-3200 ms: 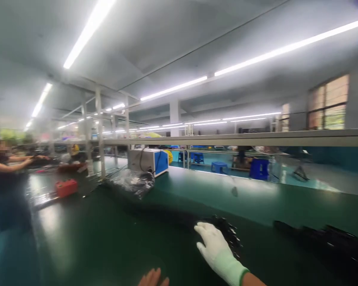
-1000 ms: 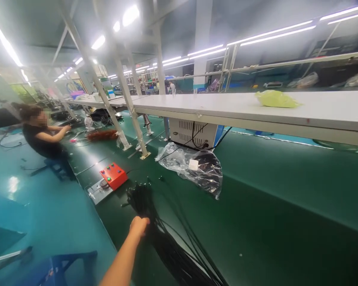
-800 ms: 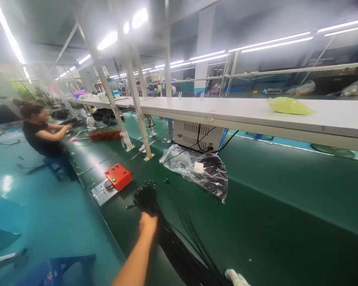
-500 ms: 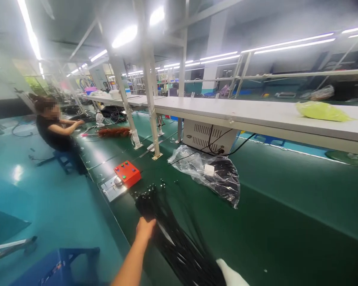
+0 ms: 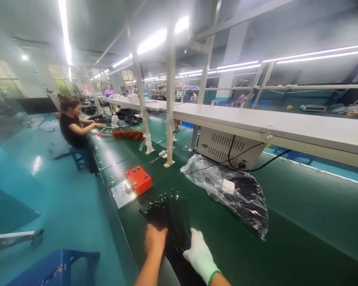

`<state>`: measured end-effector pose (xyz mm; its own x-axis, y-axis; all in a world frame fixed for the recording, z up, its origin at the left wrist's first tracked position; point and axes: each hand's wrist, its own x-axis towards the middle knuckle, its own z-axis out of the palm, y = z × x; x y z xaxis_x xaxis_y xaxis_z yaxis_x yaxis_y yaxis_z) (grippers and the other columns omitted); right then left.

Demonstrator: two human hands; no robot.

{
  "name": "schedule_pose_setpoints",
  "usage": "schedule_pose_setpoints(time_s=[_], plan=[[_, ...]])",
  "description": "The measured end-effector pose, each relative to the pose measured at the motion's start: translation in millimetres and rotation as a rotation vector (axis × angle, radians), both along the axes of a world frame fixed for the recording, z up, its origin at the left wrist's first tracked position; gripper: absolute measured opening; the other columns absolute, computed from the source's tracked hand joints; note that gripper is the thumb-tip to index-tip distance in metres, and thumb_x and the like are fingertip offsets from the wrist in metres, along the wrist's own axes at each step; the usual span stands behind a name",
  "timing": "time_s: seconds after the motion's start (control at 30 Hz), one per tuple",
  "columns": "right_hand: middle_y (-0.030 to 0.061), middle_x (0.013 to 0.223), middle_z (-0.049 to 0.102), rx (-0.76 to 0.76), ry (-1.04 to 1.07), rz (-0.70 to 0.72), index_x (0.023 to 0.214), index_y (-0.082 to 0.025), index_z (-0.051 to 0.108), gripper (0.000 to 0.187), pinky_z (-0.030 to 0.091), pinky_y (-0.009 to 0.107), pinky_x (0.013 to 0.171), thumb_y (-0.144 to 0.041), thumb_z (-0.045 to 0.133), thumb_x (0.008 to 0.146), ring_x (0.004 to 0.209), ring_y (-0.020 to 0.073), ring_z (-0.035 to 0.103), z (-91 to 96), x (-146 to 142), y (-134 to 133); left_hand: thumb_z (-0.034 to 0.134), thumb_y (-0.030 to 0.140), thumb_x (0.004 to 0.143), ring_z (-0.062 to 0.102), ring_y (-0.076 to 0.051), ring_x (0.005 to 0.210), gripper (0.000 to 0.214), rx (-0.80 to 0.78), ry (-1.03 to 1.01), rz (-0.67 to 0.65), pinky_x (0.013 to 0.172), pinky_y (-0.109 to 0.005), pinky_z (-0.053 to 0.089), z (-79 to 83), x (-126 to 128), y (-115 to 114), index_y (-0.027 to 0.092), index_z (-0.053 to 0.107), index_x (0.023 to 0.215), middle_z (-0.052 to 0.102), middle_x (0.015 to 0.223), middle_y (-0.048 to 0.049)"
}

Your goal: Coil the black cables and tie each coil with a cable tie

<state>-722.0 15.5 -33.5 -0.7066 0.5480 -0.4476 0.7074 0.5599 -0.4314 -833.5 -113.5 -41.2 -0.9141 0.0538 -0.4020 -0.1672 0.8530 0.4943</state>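
Note:
A bundle of thin black cables [image 5: 173,214] lies on the green work table, its far ends fanned out and tipped with small shiny pieces. On the bundle's left side, my bare left hand [image 5: 155,240] is closed around some of the cables, its fingers partly hidden. My right hand [image 5: 198,250], in a white glove with a green cuff, rests against the right side of the bundle, thumb and fingers apart. Beyond the cable tips stands a red control box [image 5: 139,180] with coloured buttons, beside a metal plate [image 5: 122,194].
A clear plastic bag [image 5: 241,194] with black contents lies right of the cables, before a vented metal case [image 5: 226,147]. White posts [image 5: 170,99] and a raised white shelf [image 5: 256,121] border the table. A person [image 5: 74,123] sits farther left; a blue stool [image 5: 56,268] stands below.
My right hand has come forward from the near end of the bundle to beside my left hand. The cable ends have spread wider. The whole view has shifted left.

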Motion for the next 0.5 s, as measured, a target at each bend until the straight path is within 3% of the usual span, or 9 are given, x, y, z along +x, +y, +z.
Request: schedule_pose_setpoints(time_s=[0.13,0.33,0.5], plan=[[0.0091,0.122,0.058,-0.039,0.010,0.112,0.122,-0.018,0.053,0.037,0.048,0.045,0.091,-0.028,0.060,0.087,0.105,0.0229,0.059,-8.2,-14.4,-1.6,0.058,0.032,0.091,0.062,-0.020,0.094,0.028,0.039,-0.116,0.007,0.080,-0.038,0.053,-0.4,-8.7,-4.8,0.017,0.057,0.114,0.061,0.112,-0.0069],[0.0100,0.134,0.049,0.002,0.125,0.236,0.121,-0.019,0.054,0.034,0.038,0.051,0.102,-0.030,0.058,0.089,0.122,0.0268,0.047,1.1,-37.9,5.7,0.057,0.032,0.091,0.063,-0.019,0.090,0.025,0.086,-0.151,0.019,0.078,-0.037,0.054,-6.5,-30.9,-33.4,0.016,0.059,0.110,0.063,0.107,-0.0058],[0.0094,0.128,0.053,-0.043,0.193,0.280,0.120,-0.019,0.054,0.034,0.045,0.048,0.094,-0.034,0.056,0.090,0.112,0.0247,0.053,13.3,-73.3,-4.7,0.057,0.032,0.091,0.063,-0.018,0.087,0.025,0.047,-0.094,0.020,0.074,-0.035,0.055,0.6,-56.3,-47.6,0.015,0.059,0.109,0.063,0.105,-0.0054]])
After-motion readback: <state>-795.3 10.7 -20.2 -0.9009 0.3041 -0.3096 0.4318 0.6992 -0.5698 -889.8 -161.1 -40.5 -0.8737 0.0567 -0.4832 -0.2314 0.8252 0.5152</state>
